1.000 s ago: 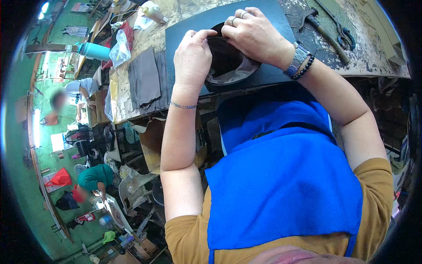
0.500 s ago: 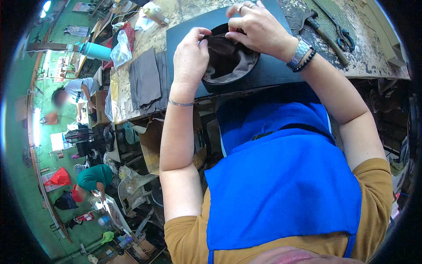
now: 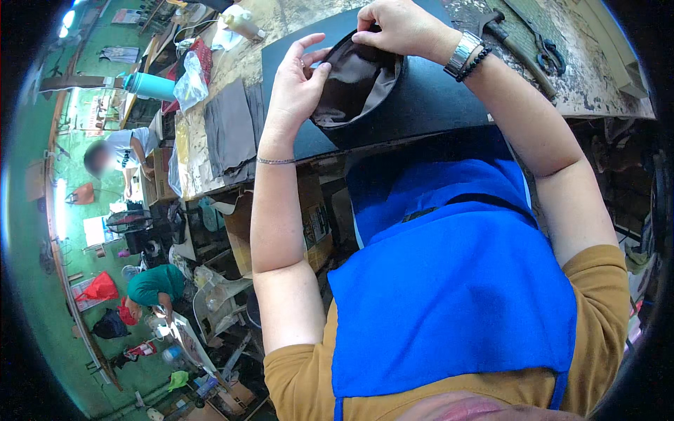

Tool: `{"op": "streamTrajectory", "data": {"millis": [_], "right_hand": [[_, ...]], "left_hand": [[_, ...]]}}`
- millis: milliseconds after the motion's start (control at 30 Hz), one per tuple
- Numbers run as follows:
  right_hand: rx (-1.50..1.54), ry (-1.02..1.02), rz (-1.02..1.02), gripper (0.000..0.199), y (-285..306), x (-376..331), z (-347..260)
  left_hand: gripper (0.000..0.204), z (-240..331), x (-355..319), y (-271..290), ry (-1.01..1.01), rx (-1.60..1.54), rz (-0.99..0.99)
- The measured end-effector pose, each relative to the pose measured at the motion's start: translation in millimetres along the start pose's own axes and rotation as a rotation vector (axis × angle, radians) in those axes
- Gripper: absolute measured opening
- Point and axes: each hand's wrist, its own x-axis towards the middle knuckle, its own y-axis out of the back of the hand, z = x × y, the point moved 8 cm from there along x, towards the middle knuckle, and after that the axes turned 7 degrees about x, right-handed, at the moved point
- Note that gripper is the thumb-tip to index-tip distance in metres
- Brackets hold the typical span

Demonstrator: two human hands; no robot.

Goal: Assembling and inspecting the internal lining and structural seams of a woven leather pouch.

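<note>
A dark, round-mouthed bag-like piece [image 3: 357, 83] with a black outer wall and a shiny grey-brown lining tilts with its opening toward me. It rests on a dark flat board [image 3: 428, 105] near the table's front edge. My right hand [image 3: 406, 29] pinches the far rim between thumb and fingers; a metal watch and a dark beaded bracelet circle that wrist. At the left rim is my left hand [image 3: 296, 88], its thumb tip against the edge and its fingers apart, the index stretched out. The outer wall's far side is hidden.
Grey-brown sheets [image 3: 230, 130] lie stacked left of the board. A hammer [image 3: 519, 56] and dark-handled pliers [image 3: 550, 56] lie at the right. Farther left are a teal bottle [image 3: 151, 85], a plastic bag [image 3: 191, 81] and a squeeze bottle [image 3: 242, 22]. Two people work off to the left.
The bag-like piece has shifted slightly left and tilted more, its far rim raised. My right hand moved left with the rim; my left index finger has straightened.
</note>
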Motion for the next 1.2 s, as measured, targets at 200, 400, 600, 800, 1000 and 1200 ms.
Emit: {"op": "streamTrajectory", "data": {"millis": [200, 400, 600, 800, 1000, 1200], "right_hand": [[0.012, 0.002, 0.024, 0.020, 1, -2, 1], [-0.024, 0.037, 0.051, 0.021, 1, -4, -1], [-0.012, 0.003, 0.053, 0.021, 2, -5, 0], [-0.001, 0.012, 0.043, 0.021, 2, -7, 1], [0.016, 0.010, 0.035, 0.021, 6, -15, -8], [-0.153, 0.125, 0.127, 0.021, 12, -30, -20]], "left_hand": [[0.045, 2, 2, -2, -0.009, -0.022, -0.025], [0.045, 7, 9, -5, -0.056, 0.033, -0.040], [0.039, 27, 7, -4, -0.120, 0.189, 0.064], [0.034, 29, 12, -4, -0.158, 0.195, 0.111], [0.032, 33, 23, -9, -0.185, 0.259, 0.109], [0.029, 39, 24, -12, -0.216, 0.395, 0.128]]}}
